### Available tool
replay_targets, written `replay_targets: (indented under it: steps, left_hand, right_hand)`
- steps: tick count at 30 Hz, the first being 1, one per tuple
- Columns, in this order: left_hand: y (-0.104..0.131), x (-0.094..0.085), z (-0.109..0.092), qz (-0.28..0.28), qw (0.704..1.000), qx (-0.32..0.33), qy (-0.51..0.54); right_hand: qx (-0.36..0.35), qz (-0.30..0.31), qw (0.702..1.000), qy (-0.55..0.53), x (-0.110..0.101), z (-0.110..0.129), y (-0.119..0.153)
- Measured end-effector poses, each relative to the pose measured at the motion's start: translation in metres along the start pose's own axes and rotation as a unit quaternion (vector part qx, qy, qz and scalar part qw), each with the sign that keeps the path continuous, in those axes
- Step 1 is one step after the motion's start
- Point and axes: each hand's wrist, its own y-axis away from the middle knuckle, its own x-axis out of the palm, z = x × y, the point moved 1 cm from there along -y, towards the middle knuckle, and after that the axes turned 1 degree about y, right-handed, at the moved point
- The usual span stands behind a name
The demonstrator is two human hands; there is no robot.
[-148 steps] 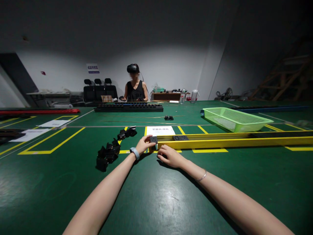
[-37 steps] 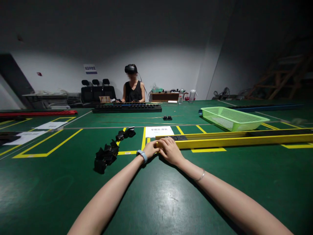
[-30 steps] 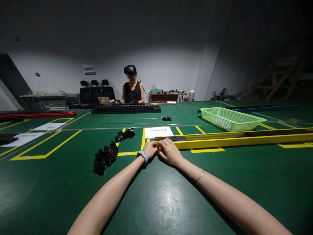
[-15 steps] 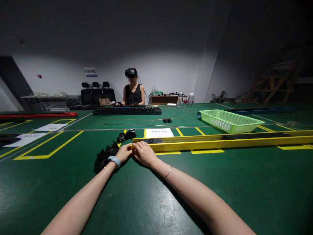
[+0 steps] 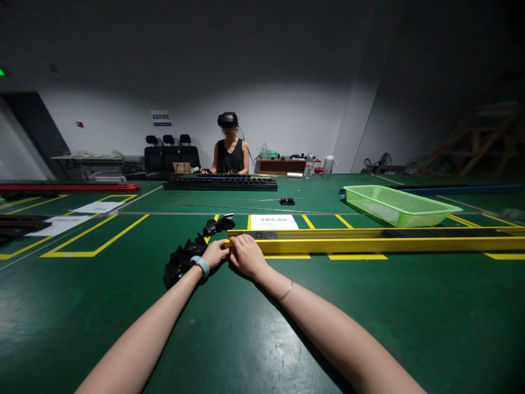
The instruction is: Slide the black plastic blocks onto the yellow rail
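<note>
Green worktop (image 5: 262,345) stretches under a pale wall (image 5: 287,109), its long yellow rail (image 5: 369,244) lying just beyond the person's hands. Straight behind the rail's left part, a white sheet (image 5: 274,222) reads "穿模块-滑轨"; a wall sign (image 5: 161,118) far behind it is too small to read surely. Beyond the rail's middle sits a light-green mesh basket (image 5: 406,217). An upward-opening channel, the rail holds black modules (image 5: 266,235) near its left end; its long axis runs sideways, left end at the hands, the other past the right edge of view. The left hand (image 5: 215,253) is closed, fingertips pinching the rail's end. The right hand (image 5: 248,256) curls over the near wall there, thumb hidden, so its grip cannot be told. Black parts (image 5: 180,260) lie heaped off the rail's left end.
</note>
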Motion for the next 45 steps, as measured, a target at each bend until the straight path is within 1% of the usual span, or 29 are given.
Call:
replay_targets:
  steps: [3, 8, 13, 17, 25, 31, 40, 45]
  left_hand:
    - [0.0, 0.0, 0.0, -0.007, 1.0, -0.002, -0.007]
    - [0.0, 0.0, 0.001, -0.003, 1.0, 0.002, -0.002]
    - [0.0, 0.001, 0.003, -0.001, 1.0, -0.002, 0.002]
    - [0.0, 0.002, 0.003, 0.004, 1.0, -0.001, 0.004]
    - [0.006, -0.001, -0.011, -0.001, 1.0, -0.004, 0.013]
    - [0.01, 0.0, -0.018, -0.008, 0.999, -0.014, 0.035]
    - [0.006, 0.002, -0.011, -0.013, 0.999, -0.016, 0.036]
    - [0.003, 0.002, -0.002, -0.011, 0.999, -0.015, 0.049]
  right_hand:
    - [0.005, 0.001, 1.0, -0.001, -0.001, 0.001, 0.0]
    - [0.01, 0.003, 1.0, -0.001, -0.003, 0.002, 0.0]
    - [0.04, -0.008, 0.999, 0.008, 0.0, -0.002, 0.003]
    - [0.051, -0.019, 0.998, 0.02, 0.0, -0.004, 0.006]
    - [0.074, -0.001, 0.997, 0.035, -0.003, -0.005, 0.008]
    - [0.095, -0.008, 0.994, 0.051, -0.005, -0.007, 0.012]
    - [0.086, -0.021, 0.994, 0.063, -0.01, -0.013, 0.016]
    - [0.091, -0.019, 0.993, 0.072, -0.013, -0.016, 0.019]
